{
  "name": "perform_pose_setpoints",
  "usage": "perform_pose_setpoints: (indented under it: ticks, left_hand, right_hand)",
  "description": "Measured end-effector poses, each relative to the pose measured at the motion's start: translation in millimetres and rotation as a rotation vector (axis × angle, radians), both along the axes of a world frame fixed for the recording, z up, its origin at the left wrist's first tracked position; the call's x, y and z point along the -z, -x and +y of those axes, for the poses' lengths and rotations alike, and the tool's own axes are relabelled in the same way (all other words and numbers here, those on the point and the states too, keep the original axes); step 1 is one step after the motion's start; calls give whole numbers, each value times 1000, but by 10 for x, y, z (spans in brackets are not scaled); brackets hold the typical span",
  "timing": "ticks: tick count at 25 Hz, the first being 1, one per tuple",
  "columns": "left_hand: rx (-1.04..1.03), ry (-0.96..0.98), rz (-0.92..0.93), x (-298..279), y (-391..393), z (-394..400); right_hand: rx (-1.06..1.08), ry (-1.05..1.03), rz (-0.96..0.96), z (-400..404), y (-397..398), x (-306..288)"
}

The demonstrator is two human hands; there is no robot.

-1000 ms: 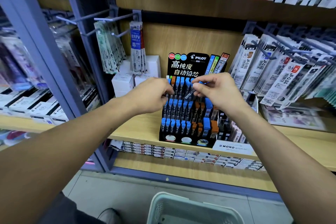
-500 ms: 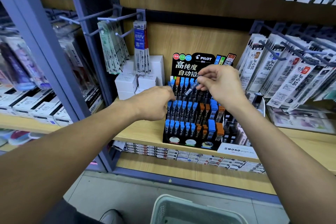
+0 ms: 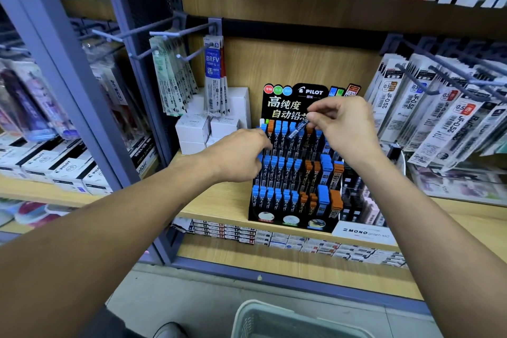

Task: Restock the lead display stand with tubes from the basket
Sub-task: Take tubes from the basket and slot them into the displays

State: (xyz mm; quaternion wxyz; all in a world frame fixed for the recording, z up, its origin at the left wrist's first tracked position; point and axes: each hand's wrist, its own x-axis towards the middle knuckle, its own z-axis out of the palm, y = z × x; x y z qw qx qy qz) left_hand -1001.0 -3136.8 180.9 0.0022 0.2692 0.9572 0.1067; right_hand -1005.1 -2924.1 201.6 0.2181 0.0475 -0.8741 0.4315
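Note:
The black Pilot lead display stand [image 3: 277, 103] sits on the wooden shelf, its three tiers filled with blue-capped and orange-capped tubes. My right hand [image 3: 345, 129] pinches one dark lead tube [image 3: 297, 129], tilted, just above the top tier. My left hand [image 3: 241, 156] is at the stand's left side, fingers curled toward the top and middle rows; what they touch is hidden. The pale basket [image 3: 255, 315] shows at the bottom edge, its contents out of sight.
White boxes [image 3: 192, 129] stand left of the stand, refill packs [image 3: 212, 74] hang on pegs above them, and more packs [image 3: 439, 118] hang at the right. A Mono box [image 3: 362, 232] sits at the stand's right foot. A purple shelf post [image 3: 68, 68] rises at the left.
My right hand has lifted the tube a little, up and rightward above the top tier. My left hand has dropped from the top row toward the stand's left edge.

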Motion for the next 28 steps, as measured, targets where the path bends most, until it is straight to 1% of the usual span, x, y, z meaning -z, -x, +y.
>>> perform_pose_setpoints:
  ticks: [7, 10, 15, 17, 19, 22, 23, 25, 28]
  left_hand:
    - [-21, -18, 0, -8, 17, 33]
    - [-19, -41, 18, -16, 22, 55]
    - [0, -52, 36, -18, 29, 117]
    - [0, -73, 39, -30, 38, 145]
    - [-20, -131, 25, -38, 49, 177]
    - [-81, -323, -30, -33, 70, 238]
    - [-99, -364, -38, -35, 77, 256]
    - [-116, -377, -41, -40, 86, 285]
    - [-112, -305, -7, -41, 93, 308]
  right_hand:
    - [2, -14, 12, 10, -4, -49]
    - [15, 13, -15, 72, 7, -117]
    - [-30, -26, -51, 74, -15, -77]
    - [-40, 0, -62, 90, -10, -85]
    - [-52, 30, -81, 111, -12, -105]
    - [-97, 55, -79, 131, -34, -116]
    - [-102, 47, -72, 135, -41, -116]
    - [-78, 5, -50, 139, -37, -105]
    - [-41, -110, 31, 98, -34, -68]
